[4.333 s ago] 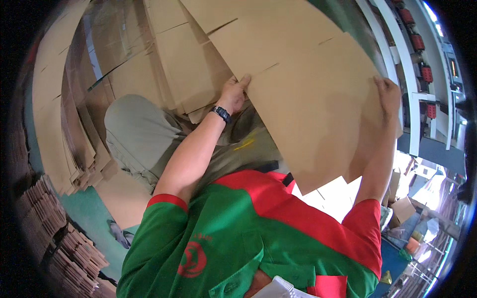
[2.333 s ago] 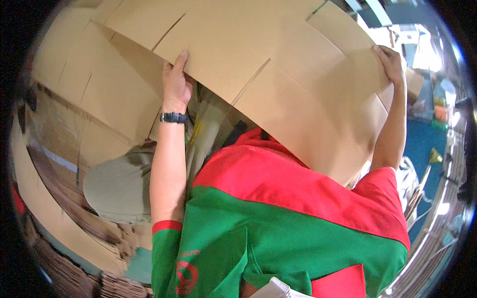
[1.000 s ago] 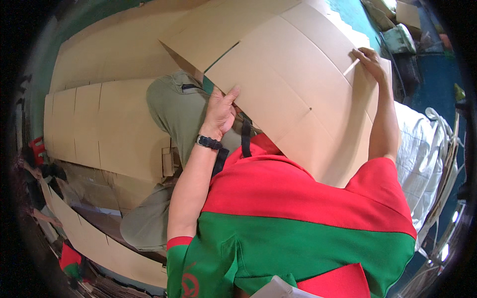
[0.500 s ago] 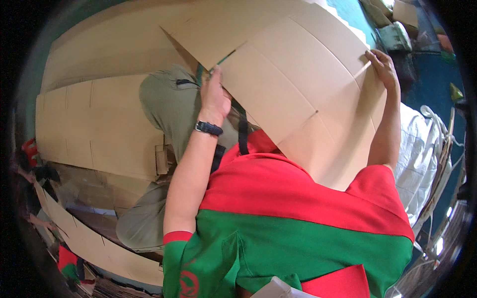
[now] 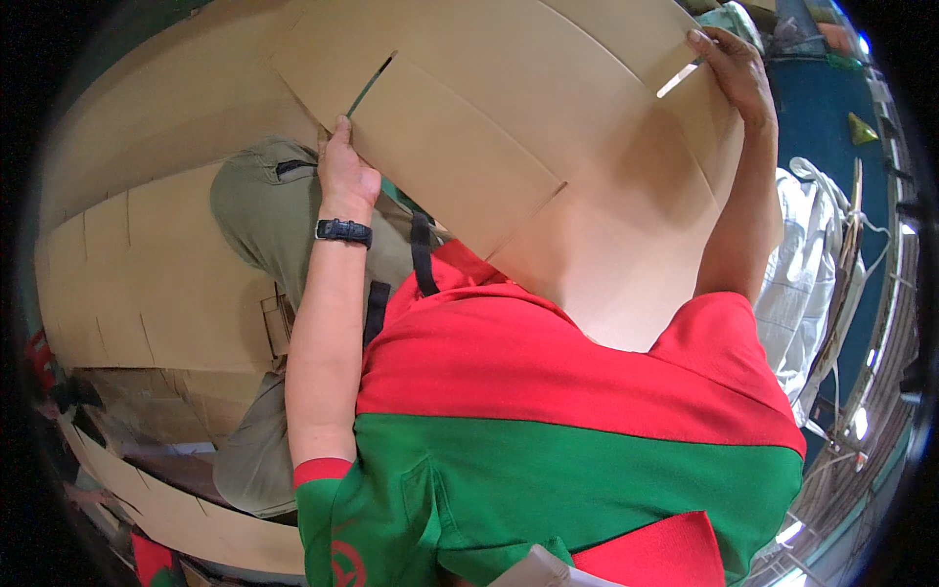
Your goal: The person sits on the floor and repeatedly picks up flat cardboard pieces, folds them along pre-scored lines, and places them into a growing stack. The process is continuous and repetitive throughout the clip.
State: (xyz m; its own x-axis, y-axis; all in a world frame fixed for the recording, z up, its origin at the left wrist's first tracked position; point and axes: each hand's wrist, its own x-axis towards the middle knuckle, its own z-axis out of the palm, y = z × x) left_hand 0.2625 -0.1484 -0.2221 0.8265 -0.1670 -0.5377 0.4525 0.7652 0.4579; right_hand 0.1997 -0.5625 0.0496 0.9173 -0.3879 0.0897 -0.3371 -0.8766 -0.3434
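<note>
A large flat cardboard sheet [image 5: 509, 127] with creases and cut slots is held up in front of my chest by both hands. My left hand [image 5: 347, 176], below a black wristwatch, grips its left edge beside an open slot, with the thumb on the upper face. On the far right edge, my right hand [image 5: 736, 76] pinches the sheet near another slot, thumb on top and the other fingers partly hidden. The sheet's near end reaches my red and green shirt and tilts toward me.
More flat cardboard [image 5: 127, 264] lies to the left, past my bent knee in olive trousers [image 5: 259, 201]. A white woven sack [image 5: 802, 264] stands at the right over a blue floor [image 5: 817, 108]. Part of another person in red [image 5: 152, 558] shows at the lower left.
Both hands and the cardboard sheet have shifted left and farther up the picture, and the view has shifted too. The slot by my right hand now shows as an open gap.
</note>
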